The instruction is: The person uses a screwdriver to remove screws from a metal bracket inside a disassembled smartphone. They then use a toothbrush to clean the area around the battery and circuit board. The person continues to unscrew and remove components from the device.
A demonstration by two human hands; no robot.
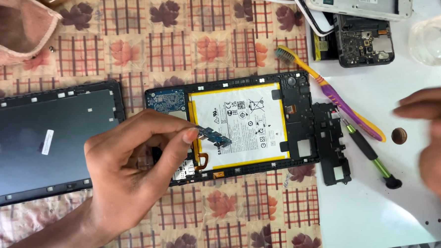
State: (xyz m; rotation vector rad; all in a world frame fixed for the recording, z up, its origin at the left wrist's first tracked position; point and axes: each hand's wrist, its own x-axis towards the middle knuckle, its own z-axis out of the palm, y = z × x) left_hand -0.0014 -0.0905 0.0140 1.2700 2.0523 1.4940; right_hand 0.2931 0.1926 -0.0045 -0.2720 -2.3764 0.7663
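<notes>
An opened tablet [296, 100] lies face down on a patterned cloth, its white battery [245, 122] with yellow edging exposed. My left hand [129, 169] pinches a small blue circuit board [212, 136] and holds it just above the battery's left side. My right hand [435, 138] is blurred at the right edge, over the white table, fingers apart and holding nothing. It hovers near a small brown round object [399, 136].
The tablet's dark back cover [36, 145] lies at the left. A black plastic frame piece [333, 144], a green-tipped screwdriver [370, 155] and a yellow-purple toothbrush [331, 94] lie right of the tablet. An opened phone [363, 41], a glass [435, 39] and a pink cloth [16, 31] sit farther back.
</notes>
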